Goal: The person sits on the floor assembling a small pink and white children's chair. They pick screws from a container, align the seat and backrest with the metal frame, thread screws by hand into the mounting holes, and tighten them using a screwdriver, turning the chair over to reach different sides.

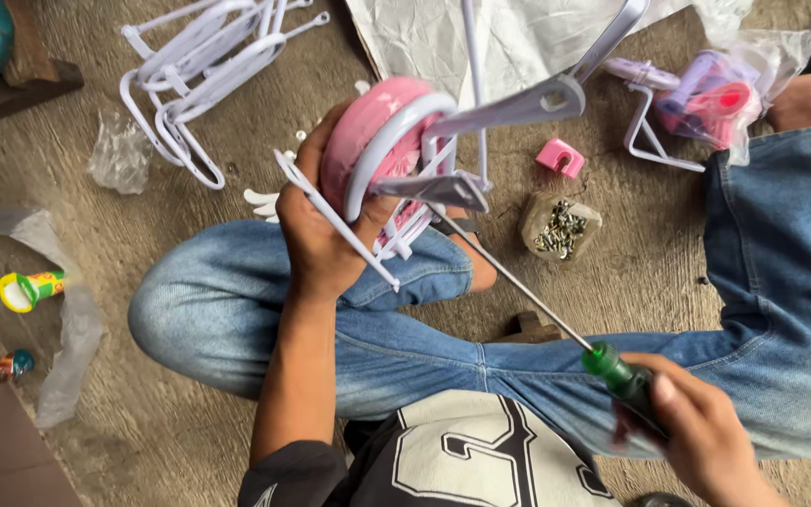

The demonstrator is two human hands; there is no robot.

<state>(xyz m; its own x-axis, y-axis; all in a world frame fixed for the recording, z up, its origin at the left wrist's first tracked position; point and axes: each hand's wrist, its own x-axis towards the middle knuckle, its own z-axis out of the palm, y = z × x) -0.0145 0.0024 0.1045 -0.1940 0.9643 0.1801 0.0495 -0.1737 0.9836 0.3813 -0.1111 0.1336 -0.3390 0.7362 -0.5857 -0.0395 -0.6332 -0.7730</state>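
Head view: left hand (316,239) fingers grip the pink wheel (368,141); right hand (701,432) fingers clasp a screwdriver (556,324) angled up to the wheel.

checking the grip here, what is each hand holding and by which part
The left hand grips the pink wheel assembly around the wheel and its white wire frame. The right hand holds a long screwdriver by its green handle.

Informal floor workshop: bare concrete floor (190,441), scattered white metal frames (201,70), tub of screws (560,228).
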